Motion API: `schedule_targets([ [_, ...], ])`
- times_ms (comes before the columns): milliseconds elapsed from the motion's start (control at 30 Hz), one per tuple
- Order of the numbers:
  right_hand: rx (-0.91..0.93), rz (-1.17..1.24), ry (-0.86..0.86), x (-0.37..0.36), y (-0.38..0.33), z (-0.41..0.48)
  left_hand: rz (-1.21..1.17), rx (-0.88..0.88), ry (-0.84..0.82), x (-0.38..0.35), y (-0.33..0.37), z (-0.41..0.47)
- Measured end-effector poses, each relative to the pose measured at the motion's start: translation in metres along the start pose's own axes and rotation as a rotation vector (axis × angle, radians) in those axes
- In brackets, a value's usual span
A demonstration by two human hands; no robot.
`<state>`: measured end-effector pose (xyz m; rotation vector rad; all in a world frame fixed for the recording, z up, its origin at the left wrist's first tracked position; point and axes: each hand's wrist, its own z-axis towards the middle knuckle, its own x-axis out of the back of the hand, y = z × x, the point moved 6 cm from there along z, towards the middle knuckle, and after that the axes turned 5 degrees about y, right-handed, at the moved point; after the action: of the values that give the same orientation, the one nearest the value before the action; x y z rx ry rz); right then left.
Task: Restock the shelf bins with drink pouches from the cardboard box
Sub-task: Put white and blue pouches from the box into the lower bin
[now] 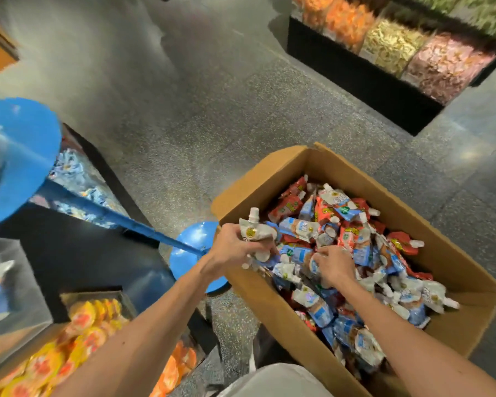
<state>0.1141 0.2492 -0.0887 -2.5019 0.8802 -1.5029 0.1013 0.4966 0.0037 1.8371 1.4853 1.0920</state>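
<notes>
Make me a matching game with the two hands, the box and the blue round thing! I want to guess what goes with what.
Things:
1. left hand
2. right hand
3. cardboard box
4. blue disc

What fits:
a. down on the pouch pile
b. on the floor beside the box
c. grips a white pouch, cap up
d. brown, open on top

Pairs: 1-c, 2-a, 3-d, 4-b
</notes>
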Motion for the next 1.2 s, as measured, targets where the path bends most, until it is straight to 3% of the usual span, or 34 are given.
schedule_targets([
  [267, 0.237, -0.073, -0.138, 0.051, -0.034, -0.034, -0.311, -0.009, 0.005, 0.042, -0.010, -0.055],
  [533, 0.611, 0.002, -0.264, 0.080, -0.133, -0.170, -0.705, -0.092, 0.093, 0.112, -0.042, -0.165],
  [700, 0.784, 0.344, -0.550, 0.056, -0.212, -0.292, -0.832, -0.160, 0.294, 0.189, -0.083, -0.267],
  [767, 0.765, 0.462, -0.662, 0.045, -0.227, -0.317, -0.889, -0.164, 0.341, 0.208, -0.097, -0.296],
  [900, 0.817, 0.525, -0.913, -0.008, -0.279, -0.380, -1.127, -0.228, 0.489, 0.258, -0.141, -0.368],
  [1100, 0.757, 0.635, -1.207, -0.058, -0.344, -0.457, -1.467, -0.327, 0.472, 0.302, -0.179, -0.430],
  [1200, 0.869, 0.558, -1.315, -0.076, -0.377, -0.470, -1.574, -0.347, 0.464, 0.316, -0.195, -0.433],
])
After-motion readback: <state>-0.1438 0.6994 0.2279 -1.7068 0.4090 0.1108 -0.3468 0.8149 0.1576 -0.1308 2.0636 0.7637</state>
